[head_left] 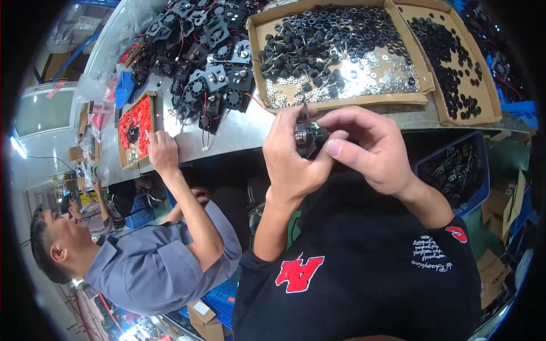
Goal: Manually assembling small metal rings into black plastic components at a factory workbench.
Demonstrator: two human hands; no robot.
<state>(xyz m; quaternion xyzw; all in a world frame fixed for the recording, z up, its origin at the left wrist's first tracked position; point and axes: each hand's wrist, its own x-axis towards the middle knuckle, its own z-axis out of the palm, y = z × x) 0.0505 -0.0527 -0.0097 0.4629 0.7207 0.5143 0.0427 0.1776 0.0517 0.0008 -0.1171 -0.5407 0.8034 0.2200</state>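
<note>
My left hand [291, 159] is closed around a small black fan assembly [306, 139], held edge-on just in front of the bench. Metal and a bit of green show on it, while the fingers cover much of the rest. My right hand [375, 149] has its thumb and fingers curled at the assembly's right side, around a black knob [322, 135]. Beyond my hands lies a shallow cardboard tray [341, 105] holding black knobs with metal screws [296, 59], black rings [358, 28] and silver washers [387, 71].
Many black fan assemblies [213, 79] with wires are heaped on the metal bench [227, 133]. A second cardboard tray [483, 116] has black discs. At left, a co-worker's hand [164, 150] touches a box of red parts [136, 122]. A blue crate [483, 196] stands below, right.
</note>
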